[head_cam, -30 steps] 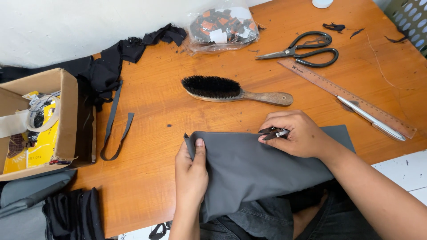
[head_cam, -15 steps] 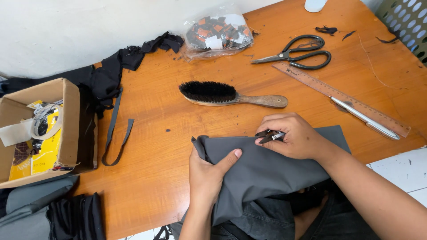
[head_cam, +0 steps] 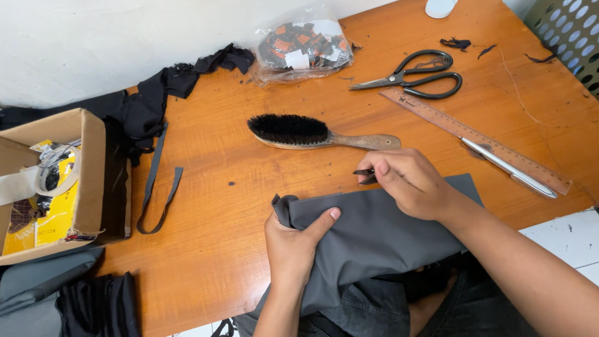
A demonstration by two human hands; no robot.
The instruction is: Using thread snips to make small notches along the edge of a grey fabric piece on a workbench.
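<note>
**Grey cloth pinned at the near edge, small dark tool pinched above it**

Grey fabric (head_cam: 374,237) spread across the near edge of the wooden table (head_cam: 237,262), spilling off it toward the lap. Bunched at its left corner inside the left hand (head_cam: 293,246): fingers curled shut around the fold, thumb laid flat on top, likely to keep the cloth taut and stop it sliding. Right hand (head_cam: 405,184) resting on the cloth's far edge, fingertips closed in a pinch on a small dark tool (head_cam: 364,176) whose tip pokes out to the left; kind of tool too small to tell. Wrist propped on the fabric, probably for steadiness in fine work along that edge.

Just beyond the right hand, a wooden-handled brush (head_cam: 312,132) with black bristles, lying flat near the middle of the table, within easy reach. Toward the far right corner, black-handled scissors (head_cam: 415,78), blades closed. Below them, a wooden ruler (head_cam: 474,140) lying slantwise toward the right edge, with a metal pen (head_cam: 508,167) touching it near its lower end.

At the far edge, a clear bag of small tags (head_cam: 302,47). Black fabric scraps (head_cam: 156,106) trailing along the far left, a strap (head_cam: 156,187) hanging from them. Cardboard box (head_cam: 56,181) at the left edge, open side up.
</note>
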